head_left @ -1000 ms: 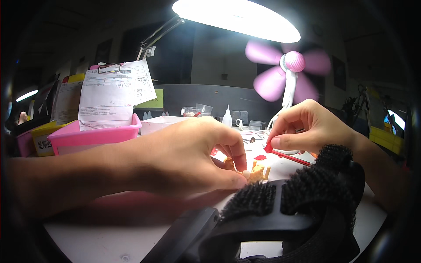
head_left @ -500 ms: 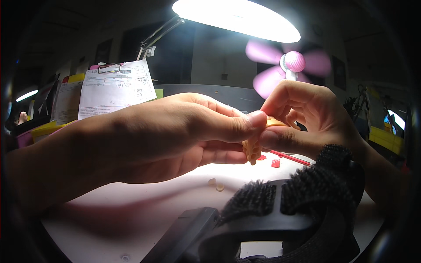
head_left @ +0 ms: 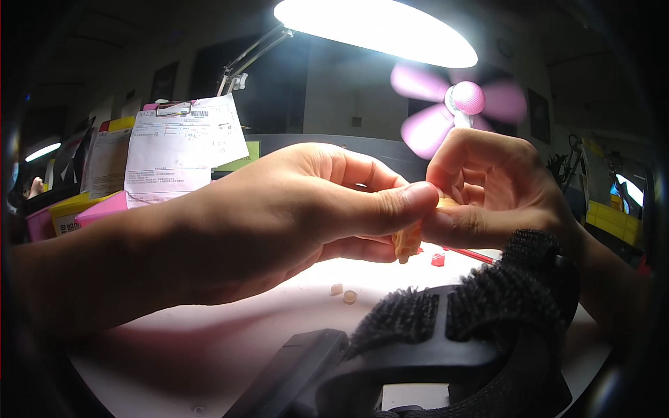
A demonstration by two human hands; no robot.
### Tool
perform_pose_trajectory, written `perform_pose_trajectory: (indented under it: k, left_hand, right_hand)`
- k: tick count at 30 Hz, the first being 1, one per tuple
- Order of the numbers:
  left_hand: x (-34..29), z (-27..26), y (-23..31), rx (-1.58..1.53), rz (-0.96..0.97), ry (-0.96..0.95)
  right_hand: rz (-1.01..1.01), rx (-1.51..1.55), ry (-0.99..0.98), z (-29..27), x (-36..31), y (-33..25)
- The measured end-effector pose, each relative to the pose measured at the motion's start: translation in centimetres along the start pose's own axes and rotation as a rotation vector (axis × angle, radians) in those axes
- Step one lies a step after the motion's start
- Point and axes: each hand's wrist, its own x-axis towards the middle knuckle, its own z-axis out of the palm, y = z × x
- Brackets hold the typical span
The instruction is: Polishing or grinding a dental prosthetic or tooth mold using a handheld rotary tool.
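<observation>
A small yellowish-tan piece (head_left: 406, 245) with a knobbly, lobed lower end hangs between my two hands, over the brightly lit table. My left hand (head_left: 306, 202) pinches it between thumb and fingers, and the fingers cover most of it. At its upper right end, my right hand (head_left: 505, 184) grips it too, with thumb against curled forefinger. The thumb tips almost meet, so the middle of the piece is hidden. Below and behind it lie red scraps (head_left: 437, 260) and a thin red stick (head_left: 474, 256). Two small pale bits (head_left: 350, 297) rest on the table nearer to me.
A bright lamp (head_left: 376, 31) hangs overhead, with a spinning pink fan (head_left: 469, 97) behind my right hand. Clipped papers (head_left: 167, 153) stand at the left above yellow and pink bins (head_left: 101, 209). A black fuzzy strap (head_left: 502, 299) fills the lower right foreground. Yellow bins (head_left: 613, 223) stand far right.
Both hands have shifted slightly right with the tan piece, and my left forearm is a little lower. The piece has turned, and less of it shows between the fingers.
</observation>
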Motion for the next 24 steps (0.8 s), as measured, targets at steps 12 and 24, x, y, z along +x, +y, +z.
perform_pose_trajectory:
  k: [12, 24]
  left_hand:
    - [0.1, 0.4, 0.5, -0.019, 0.04, 0.016]
    - [-0.2, 0.0, 0.4, 0.037, 0.114, 0.066]
  right_hand:
    - [-0.156, 0.078, 0.161, 1.3, -0.7, -0.2]
    - [-0.283, -0.011, 0.176, 0.5, 0.2, 2.8]
